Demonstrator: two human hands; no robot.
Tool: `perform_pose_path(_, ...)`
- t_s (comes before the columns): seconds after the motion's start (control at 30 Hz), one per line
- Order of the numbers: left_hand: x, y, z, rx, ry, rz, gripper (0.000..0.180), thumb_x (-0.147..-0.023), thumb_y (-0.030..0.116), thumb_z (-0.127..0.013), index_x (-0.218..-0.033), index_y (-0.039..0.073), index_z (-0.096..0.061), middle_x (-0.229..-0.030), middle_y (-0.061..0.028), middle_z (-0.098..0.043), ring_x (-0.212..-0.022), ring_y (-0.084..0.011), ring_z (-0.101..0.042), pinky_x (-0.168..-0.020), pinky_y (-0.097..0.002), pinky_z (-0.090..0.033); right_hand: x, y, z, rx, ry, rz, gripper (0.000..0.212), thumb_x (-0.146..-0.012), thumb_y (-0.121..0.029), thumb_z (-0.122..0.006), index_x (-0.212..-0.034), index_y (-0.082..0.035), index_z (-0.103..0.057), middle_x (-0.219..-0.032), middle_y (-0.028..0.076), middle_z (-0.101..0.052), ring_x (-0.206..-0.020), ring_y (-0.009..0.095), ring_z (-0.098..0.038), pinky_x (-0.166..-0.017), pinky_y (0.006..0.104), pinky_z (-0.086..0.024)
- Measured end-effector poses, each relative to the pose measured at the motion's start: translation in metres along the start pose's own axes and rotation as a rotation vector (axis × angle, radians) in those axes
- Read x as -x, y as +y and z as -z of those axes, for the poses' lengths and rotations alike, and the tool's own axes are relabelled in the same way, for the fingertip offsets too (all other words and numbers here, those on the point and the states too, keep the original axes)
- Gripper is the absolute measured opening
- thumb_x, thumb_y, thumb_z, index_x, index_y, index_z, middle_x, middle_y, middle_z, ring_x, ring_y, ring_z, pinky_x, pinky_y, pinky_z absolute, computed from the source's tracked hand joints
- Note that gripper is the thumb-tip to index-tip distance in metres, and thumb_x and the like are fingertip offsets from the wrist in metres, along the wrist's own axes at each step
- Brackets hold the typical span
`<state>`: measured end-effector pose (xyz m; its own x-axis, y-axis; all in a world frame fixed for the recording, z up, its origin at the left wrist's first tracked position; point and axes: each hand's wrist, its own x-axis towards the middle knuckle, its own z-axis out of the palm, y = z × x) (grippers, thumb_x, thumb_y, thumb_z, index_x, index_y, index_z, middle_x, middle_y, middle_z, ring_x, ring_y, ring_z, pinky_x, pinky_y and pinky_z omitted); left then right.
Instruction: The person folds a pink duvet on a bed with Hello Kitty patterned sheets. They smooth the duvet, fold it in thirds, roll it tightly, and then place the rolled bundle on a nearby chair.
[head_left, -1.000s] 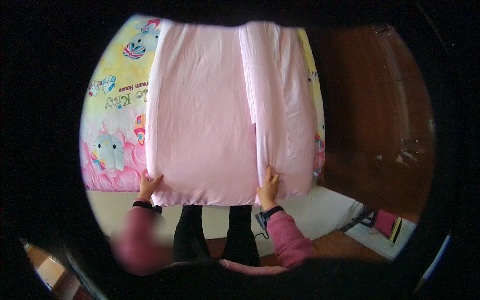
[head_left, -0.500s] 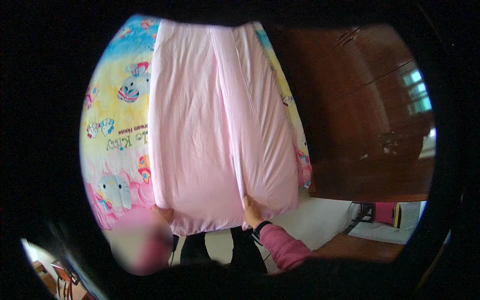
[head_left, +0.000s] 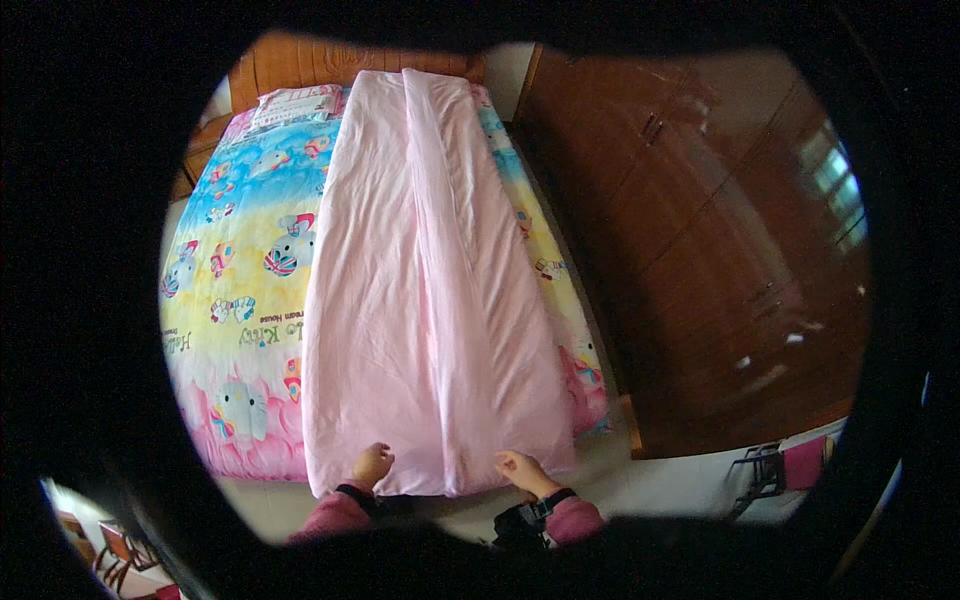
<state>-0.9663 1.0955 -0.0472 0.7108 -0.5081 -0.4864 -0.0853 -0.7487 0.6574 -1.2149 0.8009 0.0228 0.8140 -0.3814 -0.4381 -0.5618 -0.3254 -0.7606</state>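
Observation:
A pale pink quilt (head_left: 375,300) lies lengthwise over the bed, folded in from its sides, with a raised fold (head_left: 437,300) running down its middle. Above its near end, left of that fold, is my left hand (head_left: 372,463), its fingers loosely bent and apart. My right hand (head_left: 525,472) hovers over the near right part of the quilt, fingers slightly curled with nothing in them. Whether either hand touches the cloth is hard to tell. Beneath the quilt, a colourful cartoon-print bedsheet (head_left: 225,290) shows along both sides.
A pillow (head_left: 295,105) rests at the far left of the bed, before a carved wooden headboard (head_left: 350,68). Tall dark-brown wardrobe doors (head_left: 710,270) stand along the right. A dark chair (head_left: 762,470) with a red cloth (head_left: 806,463) is at the lower right.
Both hands have let go of the quilt's near edge, and the quilt now lies flatter on the bed. The view has tilted up, bringing in the pillow and headboard.

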Motion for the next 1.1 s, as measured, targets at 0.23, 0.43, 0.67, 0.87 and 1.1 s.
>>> perform_pose_path(0.23, 0.051, 0.114, -0.083, 0.128, 0.189, -0.078, 0.036, -0.085, 0.027, -0.066, -0.108, 0.0, -0.065, -0.098, -0.0195, -0.069, -0.092, -0.0304, -0.067, -0.081, -0.0391, -0.053, 0.098, 0.068, 0.176, -0.162, 0.011, -0.007, 0.036, -0.093, -0.019, -0.064, -0.124, -0.004, -0.059, -0.081, 0.005, -0.068, -0.074, 0.012, -0.063, -0.068, 0.0275, -0.049)
perform_pose_path(0.43, 0.038, 0.134, -0.141, -0.038, 0.338, -0.055, 0.048, -0.085, 0.037, -0.066, -0.116, 0.001, -0.061, -0.11, -0.0254, -0.064, -0.107, -0.0396, -0.059, -0.092, -0.0445, -0.047, 0.115, 0.138, 0.244, -0.059, 0.085, -0.022, 0.035, -0.09, -0.027, -0.067, -0.119, -0.007, -0.063, -0.086, 0.008, -0.069, -0.078, 0.02, -0.065, -0.071, 0.035, -0.051)
perform_pose_path(0.67, -0.028, 0.085, -0.175, -0.668, 0.14, -0.382, 0.047, -0.081, 0.04, -0.067, -0.101, -0.001, -0.059, -0.098, -0.0247, -0.067, -0.102, -0.0436, -0.061, -0.089, -0.0484, -0.047, 0.052, 0.216, 0.178, -0.056, -0.008, -0.253, 0.055, -0.088, -0.036, -0.069, -0.128, -0.001, -0.054, -0.109, 0.015, -0.065, -0.099, 0.026, -0.063, -0.086, 0.0377, -0.049)
perform_pose_path(0.87, -0.013, 0.131, -0.168, 0.017, 0.272, 0.255, 0.051, -0.08, 0.042, -0.069, -0.102, -0.004, -0.064, -0.095, -0.027, -0.068, -0.091, -0.0372, -0.067, -0.079, -0.0447, -0.051, -0.006, 0.26, 0.117, -0.15, 0.059, -0.301, 0.071, -0.087, -0.037, -0.07, -0.139, 0.0, -0.039, -0.133, 0.016, -0.053, -0.118, 0.03, -0.054, -0.099, 0.041, -0.042)
perform_pose_path(1.1, 0.061, 0.214, -0.121, 0.465, 0.276, -0.03, 0.034, -0.088, 0.023, -0.069, -0.108, -0.004, -0.063, -0.094, -0.0108, -0.07, -0.088, -0.017, -0.063, -0.076, -0.0359, -0.05, -0.043, 0.261, 0.095, -0.448, 0.108, -0.145, 0.06, -0.081, -0.027, -0.077, -0.129, -0.003, -0.05, -0.122, 0.015, -0.06, -0.108, 0.028, -0.059, -0.089, 0.0406, -0.048)
